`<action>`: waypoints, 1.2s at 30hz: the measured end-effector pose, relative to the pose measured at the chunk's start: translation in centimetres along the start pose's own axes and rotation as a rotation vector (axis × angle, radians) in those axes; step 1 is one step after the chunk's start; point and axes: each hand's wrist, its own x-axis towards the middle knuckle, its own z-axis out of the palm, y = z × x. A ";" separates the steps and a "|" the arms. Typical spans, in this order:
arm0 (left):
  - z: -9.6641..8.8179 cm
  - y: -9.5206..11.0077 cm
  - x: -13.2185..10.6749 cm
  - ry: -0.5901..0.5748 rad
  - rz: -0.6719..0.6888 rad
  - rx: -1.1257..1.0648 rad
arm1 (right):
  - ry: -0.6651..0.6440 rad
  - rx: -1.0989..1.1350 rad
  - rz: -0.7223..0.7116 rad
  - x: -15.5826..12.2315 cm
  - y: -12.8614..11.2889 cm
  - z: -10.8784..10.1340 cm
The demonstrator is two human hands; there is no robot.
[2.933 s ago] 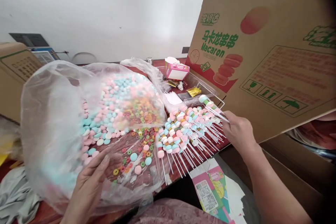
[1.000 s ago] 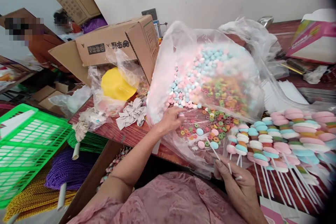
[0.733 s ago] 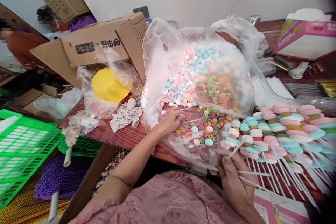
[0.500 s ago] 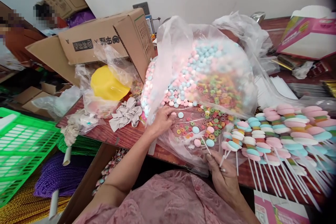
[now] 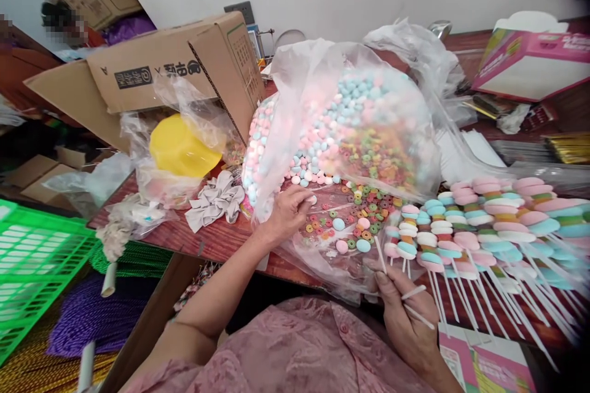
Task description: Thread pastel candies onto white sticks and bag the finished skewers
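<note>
While right grip holds sticks (white) | left grip perhaps pinching candy

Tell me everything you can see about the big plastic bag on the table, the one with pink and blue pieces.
The plastic bag looks thin, wrinkled and milky to see-through. It lies slumped on the reddish wood-grain table, its opening facing the person. In it are pink, blue and white round pieces and multicoloured rings, some spread loosely near the opening. The left hand is at the opening; whether it presses the film is unclear.
</note>
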 end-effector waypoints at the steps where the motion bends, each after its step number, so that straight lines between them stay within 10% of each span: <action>1: 0.1 -0.2 0.0 0.003 0.036 0.057 | 0.002 0.001 0.002 -0.1 0.0 0.0; 9: 1.4 -0.8 0.1 -0.294 0.106 0.435 | -0.063 0.036 -0.009 -1.1 1.3 0.4; 26: 1.5 -1.4 1.6 -0.422 0.057 0.387 | -0.138 0.224 0.240 0.1 1.1 3.0; 36: 0.7 2.7 -0.5 0.036 -0.543 -0.832 | -0.221 0.038 0.042 0.6 -0.6 1.0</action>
